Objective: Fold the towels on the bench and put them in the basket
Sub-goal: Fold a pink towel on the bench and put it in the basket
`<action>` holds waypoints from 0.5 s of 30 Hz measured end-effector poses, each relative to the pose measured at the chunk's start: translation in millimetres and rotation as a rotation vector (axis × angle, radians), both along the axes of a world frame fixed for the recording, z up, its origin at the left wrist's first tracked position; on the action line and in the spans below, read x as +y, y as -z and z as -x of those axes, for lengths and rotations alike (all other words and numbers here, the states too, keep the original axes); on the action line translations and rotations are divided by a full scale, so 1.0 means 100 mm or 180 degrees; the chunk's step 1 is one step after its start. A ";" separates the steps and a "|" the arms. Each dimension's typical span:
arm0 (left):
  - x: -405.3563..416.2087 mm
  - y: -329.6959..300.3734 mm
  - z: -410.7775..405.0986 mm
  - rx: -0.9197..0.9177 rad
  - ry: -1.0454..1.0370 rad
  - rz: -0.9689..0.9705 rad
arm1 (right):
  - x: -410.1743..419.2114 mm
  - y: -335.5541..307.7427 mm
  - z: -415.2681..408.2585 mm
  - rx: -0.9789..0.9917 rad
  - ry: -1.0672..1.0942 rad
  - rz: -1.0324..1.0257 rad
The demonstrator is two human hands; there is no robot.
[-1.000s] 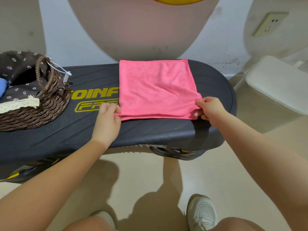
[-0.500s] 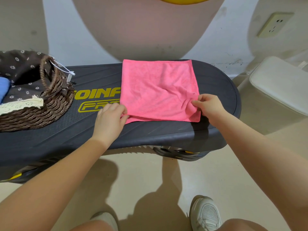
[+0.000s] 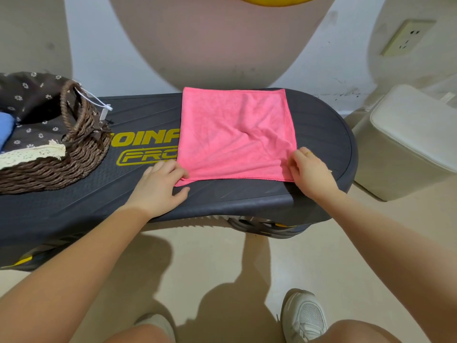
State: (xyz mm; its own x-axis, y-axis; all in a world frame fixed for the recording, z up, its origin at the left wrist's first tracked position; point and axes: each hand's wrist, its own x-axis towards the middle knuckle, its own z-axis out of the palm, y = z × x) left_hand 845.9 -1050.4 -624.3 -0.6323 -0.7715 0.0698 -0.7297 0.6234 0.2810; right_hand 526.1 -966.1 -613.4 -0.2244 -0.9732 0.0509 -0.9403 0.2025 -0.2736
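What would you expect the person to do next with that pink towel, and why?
Probably lift the near corners and fold the pink towel away, onto its far edge. Left hand and right hand each hold a near corner; it lies flat on the bench, and the basket waits.

A room in a home, likely a spare corner used for exercise. Plain pale wall [image 3: 103,58] with scuffs near the bottom and a wall socket [image 3: 405,37] at upper right. Smooth beige floor [image 3: 222,263]. Dark plastic step-style exercise surface [image 3: 319,134] with yellow lettering [image 3: 146,139]. Woven basket [image 3: 61,167] with flowered cloth lining at left. Cream padded stool [image 3: 408,144] at right.
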 end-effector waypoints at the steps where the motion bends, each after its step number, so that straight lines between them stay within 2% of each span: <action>1: 0.00 0.00 -0.02 -0.0051 0.0063 0.0027 | 0.05 0.00 0.03 0.0007 -0.0338 0.0039; 4: -0.02 0.01 -0.02 -0.0081 0.0175 0.0397 | 0.15 -0.04 0.13 0.0171 -0.0902 -0.0093; 6: -0.04 0.00 0.01 -0.0244 0.0286 0.0517 | 0.17 -0.06 0.14 0.0511 -0.1090 0.0000; 11: -0.08 -0.14 0.11 -0.0707 0.0528 0.0712 | 0.13 -0.07 0.11 0.1394 -0.1352 0.0298; 15: -0.10 -0.27 0.17 -0.0747 0.0580 0.0951 | 0.10 -0.21 0.15 0.1450 -0.1317 -0.0049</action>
